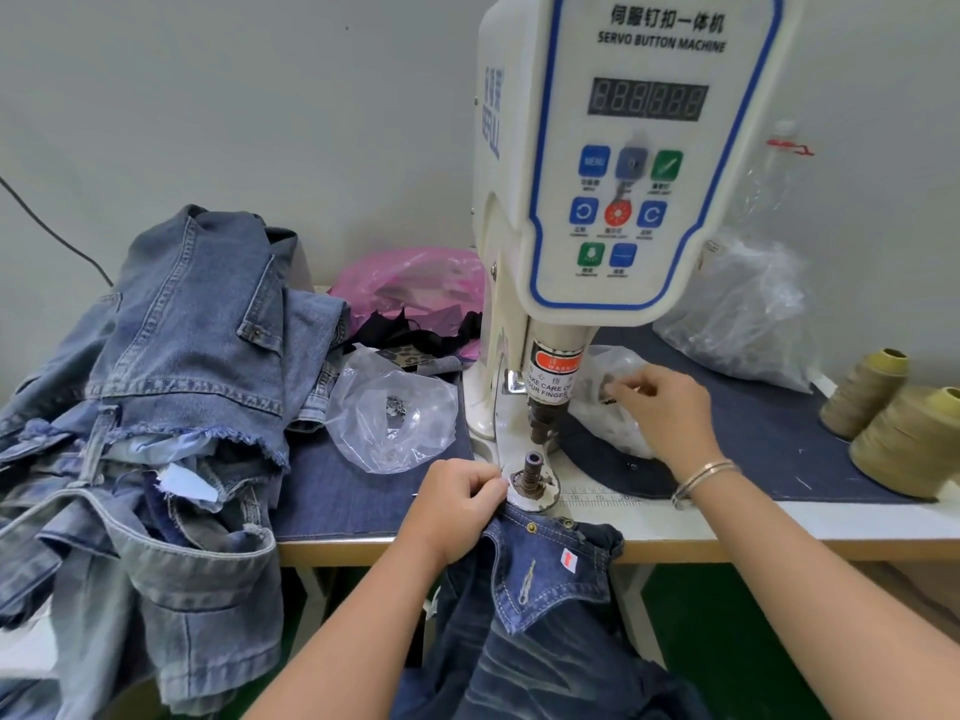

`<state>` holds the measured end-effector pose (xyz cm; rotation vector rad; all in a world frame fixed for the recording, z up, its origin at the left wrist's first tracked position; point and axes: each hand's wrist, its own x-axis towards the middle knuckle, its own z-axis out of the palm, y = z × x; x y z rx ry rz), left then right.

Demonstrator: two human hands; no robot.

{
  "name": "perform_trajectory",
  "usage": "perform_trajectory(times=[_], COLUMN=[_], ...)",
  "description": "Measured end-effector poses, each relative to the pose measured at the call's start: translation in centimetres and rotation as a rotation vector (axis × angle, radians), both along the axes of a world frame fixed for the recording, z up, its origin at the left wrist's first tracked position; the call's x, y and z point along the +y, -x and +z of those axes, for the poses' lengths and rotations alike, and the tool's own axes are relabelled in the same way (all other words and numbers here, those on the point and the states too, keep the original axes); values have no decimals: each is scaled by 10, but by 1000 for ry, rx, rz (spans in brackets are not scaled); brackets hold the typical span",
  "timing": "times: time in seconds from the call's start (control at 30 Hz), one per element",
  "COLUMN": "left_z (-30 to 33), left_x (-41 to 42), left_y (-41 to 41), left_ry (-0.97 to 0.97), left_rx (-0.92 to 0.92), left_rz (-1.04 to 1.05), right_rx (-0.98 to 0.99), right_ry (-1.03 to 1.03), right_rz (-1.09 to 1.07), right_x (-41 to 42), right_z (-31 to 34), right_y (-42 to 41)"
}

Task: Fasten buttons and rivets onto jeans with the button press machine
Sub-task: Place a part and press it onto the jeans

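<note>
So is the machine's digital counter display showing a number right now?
No number readable: the dark digital display shows only faint unlit segments, so it looks off or blank.

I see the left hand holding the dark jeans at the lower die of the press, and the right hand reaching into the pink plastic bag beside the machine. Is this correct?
One detail is wrong. In the head view the right hand reaches into a clear plastic bag just right of the press head, not the pink bag, which lies untouched behind the machine's left side. The left hand does hold the dark jeans at the lower die.

Both forearms are bare, no sleeves showing. Thin silver metal bangles circle the wrist of the right hand; the left hand wears nothing.
</note>
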<state>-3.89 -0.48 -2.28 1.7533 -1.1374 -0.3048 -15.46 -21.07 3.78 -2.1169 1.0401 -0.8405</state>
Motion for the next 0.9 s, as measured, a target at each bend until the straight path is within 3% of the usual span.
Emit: perform_trajectory(times=[0.1, 0.17, 0.63, 0.9], left_z=[0, 0, -1, 3], left_x=[-1, 0, 0, 0], left_y=[-1, 0, 2, 2], left_ry=[-3, -1, -7, -22], left_rx=[-3, -5, 2, 5], left_rz=[2, 7, 34, 46], right_rx=[-200, -221, -342, -575], right_ry=[-608, -841, -1181, -1634], right_rz=[193, 293, 336, 303], right_x=[52, 75, 91, 98], right_z=[-5, -9, 0, 7], right_y=[10, 10, 6, 8])
